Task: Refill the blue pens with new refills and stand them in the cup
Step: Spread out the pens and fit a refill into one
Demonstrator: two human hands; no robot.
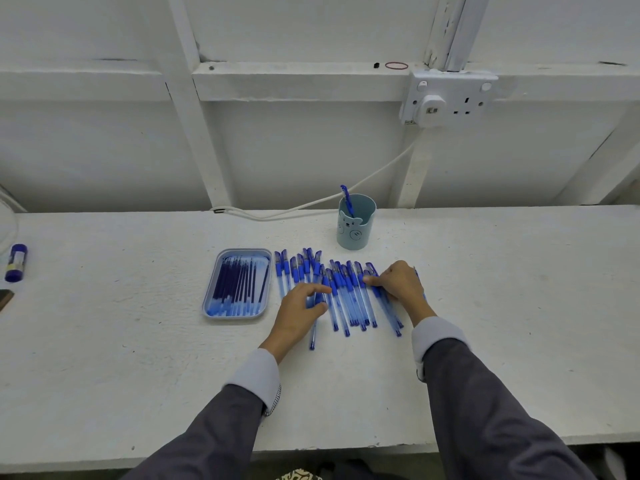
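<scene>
Plainly, no writing can be read: the label on the glue stick (16,263), far out to the left of both hands, is too blurred, and the pale blue cup (356,226) carries only a drawn bear face. The blue pens (346,292) lie side by side on the white table (138,341) in a loose fan, long axes running away from the person, capped ends far and tips near. The left hand (299,308) rests on the left part of the row, thumb and forefinger pinching a pen (312,336) whose tip juts out nearer than the others. The right hand (400,282) sits on the rightmost pens with fingers curled down over them; whether it grips any, I cannot tell. Beyond the fingertips, between the two hands, stands the cup with a single pen (347,199) upright in it, leaning left. Just left of the left fingers a tray (239,251) holds refills (235,282) parallel to the pens. Behind the cup a white cable (311,204) runs up to a wall socket (450,98)
</scene>
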